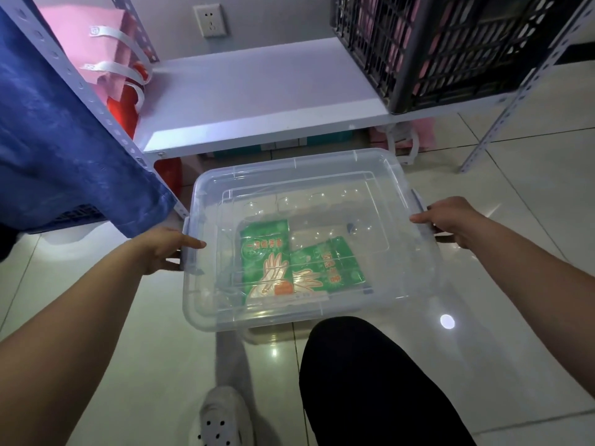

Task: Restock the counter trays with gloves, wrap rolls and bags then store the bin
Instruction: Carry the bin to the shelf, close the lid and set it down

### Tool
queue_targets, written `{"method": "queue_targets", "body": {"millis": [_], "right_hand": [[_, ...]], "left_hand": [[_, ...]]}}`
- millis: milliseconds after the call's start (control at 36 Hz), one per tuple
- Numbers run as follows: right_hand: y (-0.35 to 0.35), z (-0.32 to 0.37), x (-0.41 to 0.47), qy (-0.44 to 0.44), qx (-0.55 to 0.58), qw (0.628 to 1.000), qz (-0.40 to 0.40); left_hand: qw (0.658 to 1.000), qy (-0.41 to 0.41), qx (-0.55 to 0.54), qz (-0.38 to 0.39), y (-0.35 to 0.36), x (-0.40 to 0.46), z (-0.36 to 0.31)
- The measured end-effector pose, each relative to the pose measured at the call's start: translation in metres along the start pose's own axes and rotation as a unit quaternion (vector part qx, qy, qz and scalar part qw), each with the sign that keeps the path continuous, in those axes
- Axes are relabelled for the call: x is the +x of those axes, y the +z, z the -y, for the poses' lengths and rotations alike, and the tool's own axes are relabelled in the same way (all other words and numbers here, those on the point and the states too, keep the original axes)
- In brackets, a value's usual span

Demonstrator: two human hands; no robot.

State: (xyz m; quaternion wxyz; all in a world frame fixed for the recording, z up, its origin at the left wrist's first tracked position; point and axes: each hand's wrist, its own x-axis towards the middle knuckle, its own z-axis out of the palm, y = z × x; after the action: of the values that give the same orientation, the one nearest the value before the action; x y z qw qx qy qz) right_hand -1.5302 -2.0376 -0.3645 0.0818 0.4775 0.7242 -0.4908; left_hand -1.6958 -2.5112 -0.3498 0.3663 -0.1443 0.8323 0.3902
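A clear plastic bin [396,284] with its lid on hangs above the tiled floor, in front of a low white shelf [257,91]. Through the lid I see two green packs of disposable gloves [267,259] lying on the bin's bottom. My left hand [164,249] grips the bin's left handle, thumb on top of the lid. My right hand [450,220] grips the right handle the same way.
A black slatted crate [450,49] stands on the shelf's right end. Pink bags [109,59] and a red thing sit at its left end. Blue cloth [64,140] hangs over the rack's left post. My dark trouser leg [370,381] and white shoe [222,420] are below.
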Motion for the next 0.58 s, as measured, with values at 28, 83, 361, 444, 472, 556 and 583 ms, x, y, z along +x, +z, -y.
{"method": "queue_targets", "body": {"millis": [28,83,361,444,472,556,583], "right_hand": [[0.001,0.002,-0.001,0.002,-0.003,1.0,-0.007],[0.004,0.003,0.002,0.004,-0.013,1.0,-0.013],[0.013,0.004,-0.008,-0.044,-0.101,0.989,-0.101],[0.009,-0.012,-0.021,-0.062,0.015,0.996,-0.058],[0.008,-0.02,-0.027,-0.058,0.053,0.996,-0.048],[0.005,-0.047,-0.044,-0.011,0.144,0.989,-0.023],[0.004,-0.058,-0.05,0.012,0.163,0.986,-0.008]], "left_hand": [[1.0,-0.006,0.002,-0.018,0.004,0.0,-0.004],[0.999,-0.022,0.014,-0.04,0.008,0.001,-0.009],[0.986,0.057,0.093,-0.129,0.017,-0.001,-0.013],[0.991,0.064,0.08,-0.085,0.01,-0.006,-0.004],[0.993,0.055,0.084,-0.061,0.007,-0.009,-0.002],[0.996,-0.005,0.091,0.01,0.0,-0.014,0.007],[0.996,-0.027,0.081,0.025,-0.002,-0.015,0.012]]}}
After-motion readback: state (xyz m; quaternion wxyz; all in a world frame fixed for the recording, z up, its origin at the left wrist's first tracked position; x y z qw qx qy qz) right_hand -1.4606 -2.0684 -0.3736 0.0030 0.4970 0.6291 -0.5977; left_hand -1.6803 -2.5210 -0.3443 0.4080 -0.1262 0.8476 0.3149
